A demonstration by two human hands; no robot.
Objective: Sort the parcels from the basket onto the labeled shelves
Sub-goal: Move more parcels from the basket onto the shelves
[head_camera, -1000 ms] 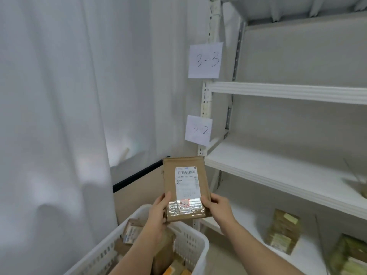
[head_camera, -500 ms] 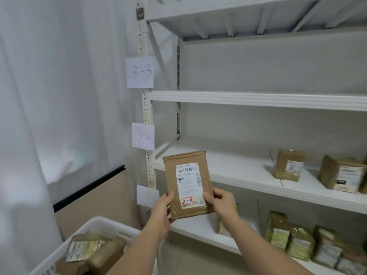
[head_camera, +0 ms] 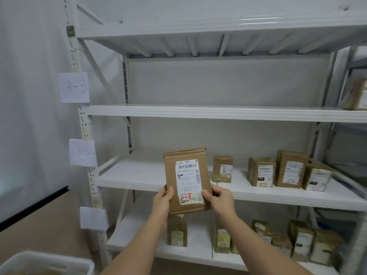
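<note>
I hold a flat brown cardboard parcel [head_camera: 186, 180] upright in front of the white shelf unit. Its white shipping label carries a red-edged sticker reading 3-3-5. My left hand [head_camera: 163, 199] grips its lower left edge and my right hand [head_camera: 218, 197] grips its lower right edge. Paper signs on the left post read 3-3 [head_camera: 74, 87] and 3-2 [head_camera: 83, 152]. The shelf beside the 3-3 sign [head_camera: 198, 112] shows nothing on its left part. The white basket [head_camera: 49, 262] sits at the bottom left.
Several brown parcels [head_camera: 286, 171] stand on the right half of the middle shelf, and more line the bottom shelf [head_camera: 278, 239]. Another parcel [head_camera: 356, 94] sits at the far right edge. A white curtain hangs at left, above a black rail [head_camera: 33, 205].
The view has swung right and upward, bringing the whole shelf unit into sight and pushing the basket to the bottom left corner. Both hands keep the parcel upright; its sticker now reads clearly.
</note>
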